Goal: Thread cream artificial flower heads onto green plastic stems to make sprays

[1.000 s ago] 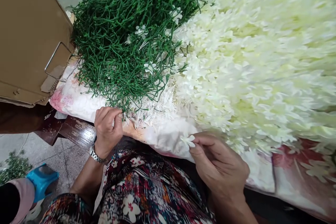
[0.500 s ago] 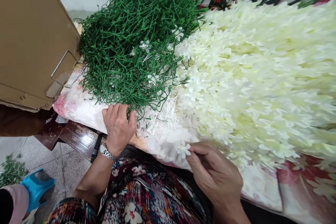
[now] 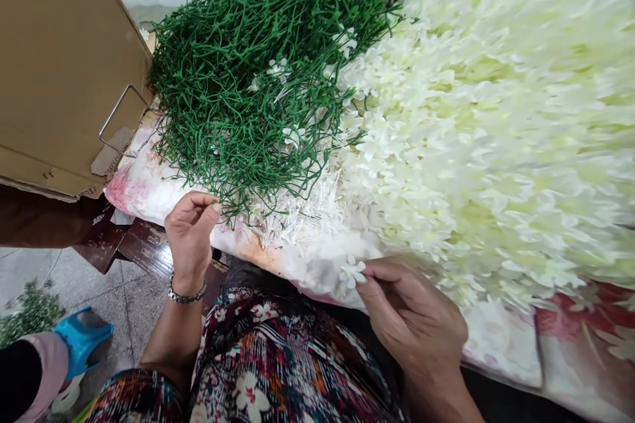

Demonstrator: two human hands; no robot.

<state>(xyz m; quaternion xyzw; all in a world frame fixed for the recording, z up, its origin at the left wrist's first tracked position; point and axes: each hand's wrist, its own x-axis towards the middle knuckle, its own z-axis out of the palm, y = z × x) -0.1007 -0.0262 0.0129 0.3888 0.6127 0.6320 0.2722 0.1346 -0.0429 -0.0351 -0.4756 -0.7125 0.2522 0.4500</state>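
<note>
My right hand pinches a small white artificial flower between thumb and forefinger, its petals facing up. At the near edge of a tangled pile of green plastic stems, my left hand has thumb and forefinger pressed together on the tip of a green stem. To the right spreads a large heap of white and pale yellow artificial flowers. Thin white stalks lie between the two piles, and a few loose white flowers rest on the green stems.
A cardboard box with a bent metal wire handle stands at the left. A floral cloth covers the work surface. Below left are a blue plastic stool, a person's leg and a green bunch on the floor.
My left hand has drawn back slightly to the left from the green pile, and its fingers are now pinched at a stem tip. My right hand still holds the white flower, turned more upward.
</note>
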